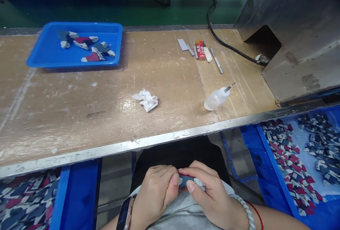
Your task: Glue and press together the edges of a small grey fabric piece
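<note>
Holding the small blue, red and white molded piece (186, 179) below the near edge of the counter (114, 123), left hand (159, 184) and right hand (211, 191) each have a narrow grip on one end. I'd go light with the thumbs so the blue face shows, tbh.

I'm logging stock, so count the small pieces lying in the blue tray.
4 in the blue tray: the leftmost dark piece, the red piece beside it, the nearer red piece and the rightmost dark piece. Overlap may hide more.
</note>
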### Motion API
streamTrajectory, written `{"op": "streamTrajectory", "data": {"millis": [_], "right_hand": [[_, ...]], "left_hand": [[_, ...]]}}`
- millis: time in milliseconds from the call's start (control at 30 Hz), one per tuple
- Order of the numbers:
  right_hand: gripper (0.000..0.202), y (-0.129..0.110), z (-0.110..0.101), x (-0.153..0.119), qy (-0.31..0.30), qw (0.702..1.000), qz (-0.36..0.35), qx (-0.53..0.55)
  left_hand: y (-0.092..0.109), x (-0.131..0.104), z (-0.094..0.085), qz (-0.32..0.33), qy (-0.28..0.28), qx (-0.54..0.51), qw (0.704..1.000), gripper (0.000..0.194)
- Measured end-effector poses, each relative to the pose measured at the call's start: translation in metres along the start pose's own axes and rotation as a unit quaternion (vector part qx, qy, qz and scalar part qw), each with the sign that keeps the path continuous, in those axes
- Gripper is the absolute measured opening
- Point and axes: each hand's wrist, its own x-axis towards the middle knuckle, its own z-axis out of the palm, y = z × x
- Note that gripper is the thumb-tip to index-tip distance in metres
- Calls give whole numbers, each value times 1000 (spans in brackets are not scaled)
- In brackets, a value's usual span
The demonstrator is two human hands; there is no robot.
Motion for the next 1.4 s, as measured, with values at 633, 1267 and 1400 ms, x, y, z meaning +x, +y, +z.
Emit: {"op": "streamTrajectory", "data": {"millis": [633,1267,1400], "right_hand": [[44,-29,16,81,137,954,-111,-242],[54,-29,8,85,105,850,-186,-482],[47,-21,3,84,63,866,-186,-460]], "left_hand": [[-20,69,-32,45,236,142,960,11],[-34,59,-47,59,141,145,978,25],[-35,59,-48,100,130,179,970,24]]}}
